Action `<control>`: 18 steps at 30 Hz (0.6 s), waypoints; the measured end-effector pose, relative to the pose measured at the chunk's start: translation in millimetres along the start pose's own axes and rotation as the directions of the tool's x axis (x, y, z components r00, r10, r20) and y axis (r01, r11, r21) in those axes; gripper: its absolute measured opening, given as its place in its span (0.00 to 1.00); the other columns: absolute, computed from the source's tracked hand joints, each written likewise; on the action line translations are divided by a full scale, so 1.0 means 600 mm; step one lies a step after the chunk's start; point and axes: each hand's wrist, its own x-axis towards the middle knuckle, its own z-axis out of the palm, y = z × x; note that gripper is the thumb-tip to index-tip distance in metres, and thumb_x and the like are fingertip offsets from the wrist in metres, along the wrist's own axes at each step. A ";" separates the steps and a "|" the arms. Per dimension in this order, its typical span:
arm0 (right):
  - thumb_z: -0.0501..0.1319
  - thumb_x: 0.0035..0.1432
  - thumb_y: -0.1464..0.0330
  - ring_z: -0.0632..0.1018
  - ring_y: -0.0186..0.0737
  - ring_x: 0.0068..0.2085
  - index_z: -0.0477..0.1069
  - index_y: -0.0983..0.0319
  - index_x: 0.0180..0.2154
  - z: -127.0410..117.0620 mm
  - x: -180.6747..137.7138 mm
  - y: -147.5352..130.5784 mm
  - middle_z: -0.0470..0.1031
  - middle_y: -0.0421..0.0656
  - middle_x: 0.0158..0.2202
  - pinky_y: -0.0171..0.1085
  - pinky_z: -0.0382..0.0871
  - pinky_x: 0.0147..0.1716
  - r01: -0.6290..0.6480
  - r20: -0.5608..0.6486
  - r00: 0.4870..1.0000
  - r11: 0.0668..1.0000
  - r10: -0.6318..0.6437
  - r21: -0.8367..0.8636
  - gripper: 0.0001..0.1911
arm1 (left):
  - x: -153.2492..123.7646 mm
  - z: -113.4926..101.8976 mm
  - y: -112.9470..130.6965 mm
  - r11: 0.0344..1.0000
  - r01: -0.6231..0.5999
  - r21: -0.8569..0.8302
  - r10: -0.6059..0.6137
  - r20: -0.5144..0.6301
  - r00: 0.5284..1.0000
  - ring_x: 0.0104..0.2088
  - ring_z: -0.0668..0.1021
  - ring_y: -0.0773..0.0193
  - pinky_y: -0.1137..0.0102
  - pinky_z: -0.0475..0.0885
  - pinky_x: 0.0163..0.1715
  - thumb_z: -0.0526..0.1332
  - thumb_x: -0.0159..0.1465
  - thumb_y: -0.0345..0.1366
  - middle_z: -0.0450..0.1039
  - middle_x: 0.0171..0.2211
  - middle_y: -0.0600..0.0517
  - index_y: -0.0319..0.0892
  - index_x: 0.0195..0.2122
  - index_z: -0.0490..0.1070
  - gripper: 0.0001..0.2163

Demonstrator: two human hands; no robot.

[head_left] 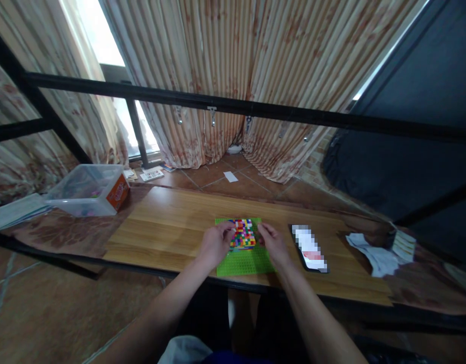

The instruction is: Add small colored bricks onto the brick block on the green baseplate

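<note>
On the near middle of the wooden tabletop [168, 222], a green baseplate [244, 263] is lying flat, its far half covered by a patch of small multicoloured bricks [243, 233]. Left hand [215, 244] is resting on the plate's left edge, fingers curled and reaching to the left side of the brick patch; whether a brick is pinched between them is too small to tell. Right hand [274, 243] is sitting at the plate's right edge, fingers bent toward the bricks' upper right corner, touching or just beside them; its grip cannot be made out either. Both forearms are coming in from the near edge.

Just right of the plate a phone [309, 248] is lying face up, screen lit. Farther right, crumpled white paper [373, 255] is sitting on a dark patterned cloth [426, 283] beside a small stack of cards [404, 244]. At the far left a clear plastic bin [87, 189] with an orange label is standing on the same kind of cloth, with flat papers [13, 211] left of it.

A black metal rail [233, 106] is crossing the view above the table. Beyond it, striped, stained curtains [225, 65] are hanging to a terracotta tile floor [218, 177], where a paper scrap [230, 176] is lying. Daylight is coming through a window [102, 35] at far left.
</note>
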 end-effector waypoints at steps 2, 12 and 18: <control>0.65 0.47 0.49 0.71 0.34 0.24 0.76 0.62 0.41 -0.015 -0.011 0.010 0.78 0.42 0.29 0.34 0.64 0.23 0.043 -0.076 0.996 0.998 -0.046 -0.036 0.27 | 0.013 0.009 0.001 0.988 -0.097 0.123 0.095 0.022 0.995 0.37 0.77 0.61 0.67 0.69 0.41 0.57 0.63 0.31 0.78 0.36 0.49 0.44 0.36 0.78 0.09; 0.63 0.47 0.52 0.74 0.40 0.27 0.80 0.62 0.36 -0.065 -0.037 0.051 0.80 0.45 0.30 0.37 0.66 0.28 0.080 -0.163 0.981 0.984 -0.106 -0.161 0.22 | 0.041 0.041 -0.006 0.822 -0.219 0.526 0.232 0.042 0.972 0.43 0.73 0.58 0.61 0.65 0.47 0.60 0.63 0.32 0.78 0.41 0.51 0.47 0.36 0.79 0.08; 0.63 0.47 0.55 0.73 0.38 0.25 0.80 0.61 0.37 -0.072 -0.034 0.069 0.80 0.43 0.28 0.37 0.65 0.26 0.059 -0.159 0.984 0.986 -0.084 -0.156 0.20 | 0.047 0.044 -0.002 0.843 -0.134 0.521 0.165 -0.013 0.986 0.44 0.73 0.58 0.61 0.63 0.48 0.62 0.59 0.30 0.78 0.42 0.53 0.48 0.34 0.79 0.07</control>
